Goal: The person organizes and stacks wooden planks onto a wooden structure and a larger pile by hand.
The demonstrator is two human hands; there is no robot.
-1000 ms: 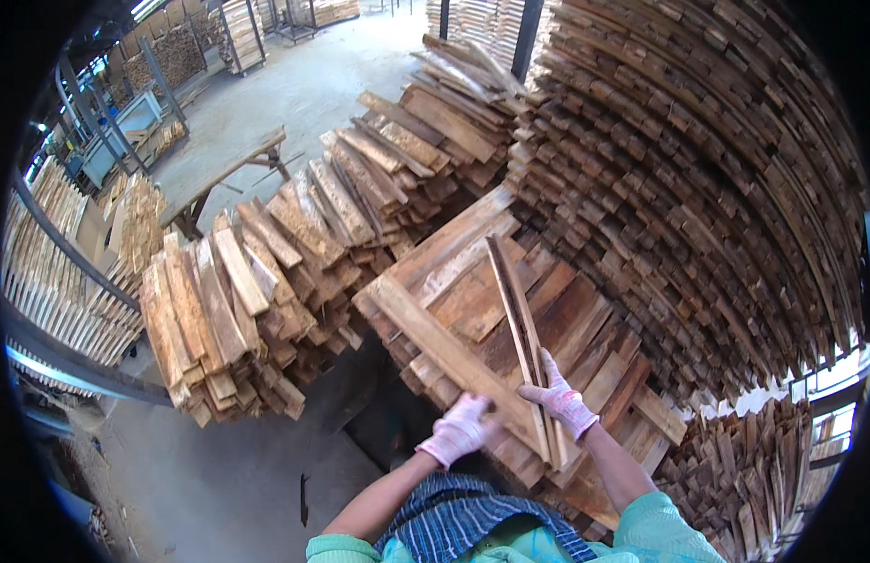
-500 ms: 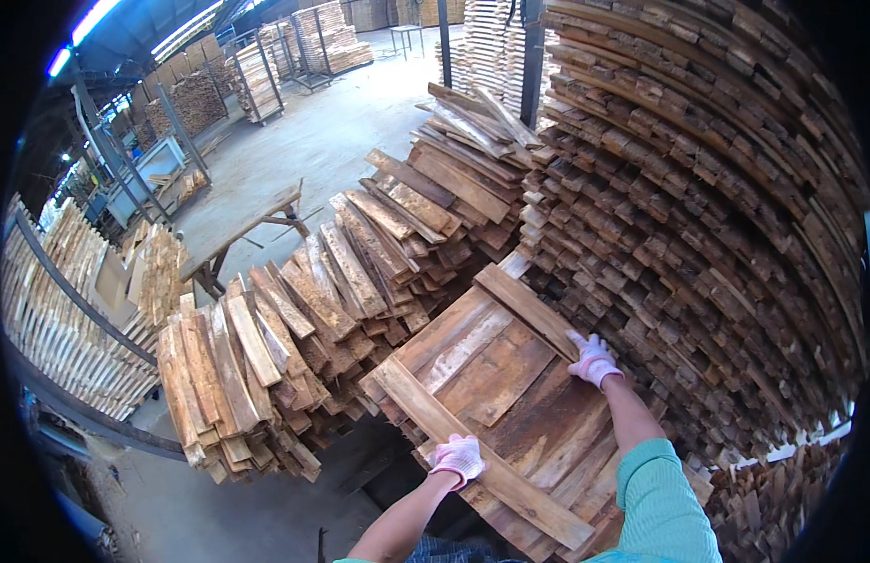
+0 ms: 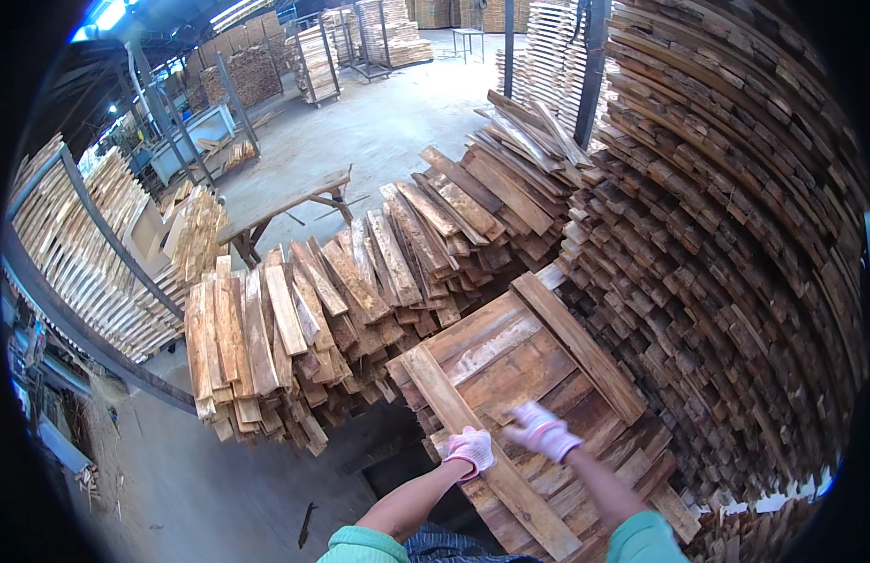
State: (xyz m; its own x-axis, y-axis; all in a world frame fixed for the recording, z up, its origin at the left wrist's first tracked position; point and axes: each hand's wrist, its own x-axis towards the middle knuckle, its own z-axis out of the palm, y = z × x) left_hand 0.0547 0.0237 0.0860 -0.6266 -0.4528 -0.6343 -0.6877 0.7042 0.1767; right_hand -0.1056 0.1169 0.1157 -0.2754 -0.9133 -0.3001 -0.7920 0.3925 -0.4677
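Observation:
Boards lie side by side in a flat layer [image 3: 510,361], with two boards laid across them. My left hand [image 3: 472,451], in a white and pink glove, is closed on the left cross board [image 3: 453,403], its fingers curled over the board. The right cross board [image 3: 585,352] lies along the far right side of the layer, with no hand on it. Over the middle of the layer is my right hand [image 3: 544,433], gloved alike and a little blurred. Its fingers are stretched out and it holds nothing.
A long heap of loose boards [image 3: 360,291] curves along the left. To the right rises a tall wall of stacked boards [image 3: 697,253]. A wooden trestle [image 3: 285,206], a curved metal rail [image 3: 116,328] and more stacked wood [image 3: 88,225] stand farther left.
My right hand has left the right cross board and moved left over the layer. My left hand stays on the left cross board. The view has shifted, so the scene sits farther right.

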